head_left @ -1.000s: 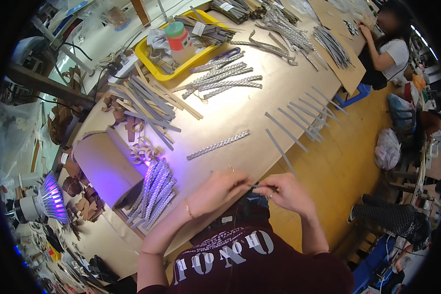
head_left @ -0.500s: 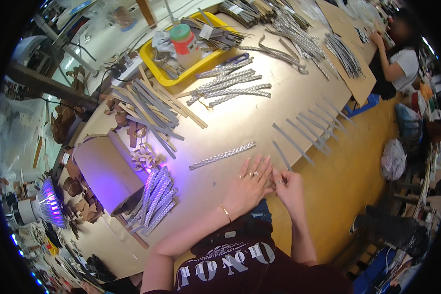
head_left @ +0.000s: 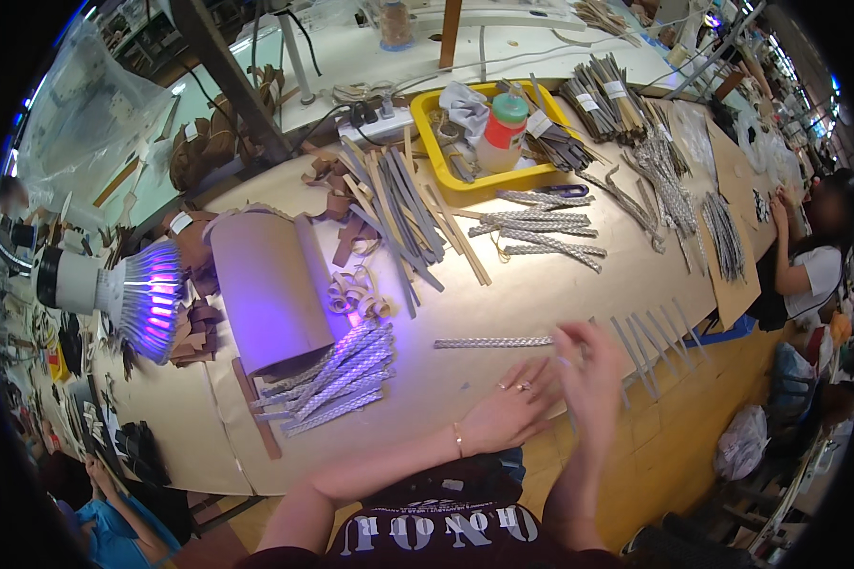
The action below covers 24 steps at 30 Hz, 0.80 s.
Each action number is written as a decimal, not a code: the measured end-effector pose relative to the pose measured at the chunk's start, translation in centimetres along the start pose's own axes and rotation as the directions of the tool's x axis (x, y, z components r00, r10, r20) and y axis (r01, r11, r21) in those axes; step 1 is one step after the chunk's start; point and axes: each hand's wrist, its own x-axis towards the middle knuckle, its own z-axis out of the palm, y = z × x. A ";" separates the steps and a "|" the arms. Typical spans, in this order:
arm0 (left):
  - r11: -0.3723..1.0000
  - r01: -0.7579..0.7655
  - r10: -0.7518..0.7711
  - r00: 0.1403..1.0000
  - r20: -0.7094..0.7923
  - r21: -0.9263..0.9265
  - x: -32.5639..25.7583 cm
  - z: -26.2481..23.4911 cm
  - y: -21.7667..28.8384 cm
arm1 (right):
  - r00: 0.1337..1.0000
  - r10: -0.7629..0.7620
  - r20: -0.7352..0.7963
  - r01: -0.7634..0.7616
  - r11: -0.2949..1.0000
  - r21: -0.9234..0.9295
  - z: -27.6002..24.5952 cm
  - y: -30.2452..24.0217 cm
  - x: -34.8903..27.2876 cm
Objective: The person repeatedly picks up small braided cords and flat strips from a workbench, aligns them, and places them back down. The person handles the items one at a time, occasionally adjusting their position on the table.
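Observation:
A single silver-grey braided strip (head_left: 489,343) lies on the table before me. My left hand (head_left: 514,410) rests near the table's front edge, just below that strip, its fingers stretched out and holding nothing I can see. My right hand (head_left: 590,375) is raised at the strip's right end and hides that end. Motion smears its fingers, so whether it touches or grips anything is unclear. To its right, several flat grey strips (head_left: 657,346) lie in a row across the table edge. A fanned pile of braided strips (head_left: 337,384) sits to the left.
A brown roll (head_left: 268,294) and a purple-glowing lamp (head_left: 152,299) stand left. Loose grey and tan strips (head_left: 403,209) lie behind. A yellow tray (head_left: 429,133) holds a green-lidded bottle (head_left: 501,137). More braided bundles (head_left: 721,237) lie far right, near another person (head_left: 811,270).
My right hand has lifted away from beside my left hand, up to the braided strip's right end. My left hand stays low near the edge. The whole view has shifted and turned.

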 end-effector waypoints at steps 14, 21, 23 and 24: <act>0.871 0.405 -0.488 0.777 -0.398 -0.278 -8.6 -8.5 0.1 | 0.973 -0.144 -0.181 0.113 0.979 -0.172 12.7 1.3 4.7; 0.858 0.249 -0.469 0.739 -0.484 -0.450 -4.5 -11.7 -1.6 | 0.996 -0.016 -0.088 0.039 0.963 0.267 11.6 -0.5 5.8; 0.841 0.259 -0.499 0.712 -0.494 -0.476 -3.8 -12.3 -1.9 | 0.999 0.003 -0.035 0.006 0.961 0.278 11.5 -1.0 5.6; 0.833 0.266 -0.513 0.702 -0.494 -0.486 -3.6 -12.6 -2.0 | 1.000 0.016 -0.008 -0.013 0.960 0.280 11.5 -1.1 5.5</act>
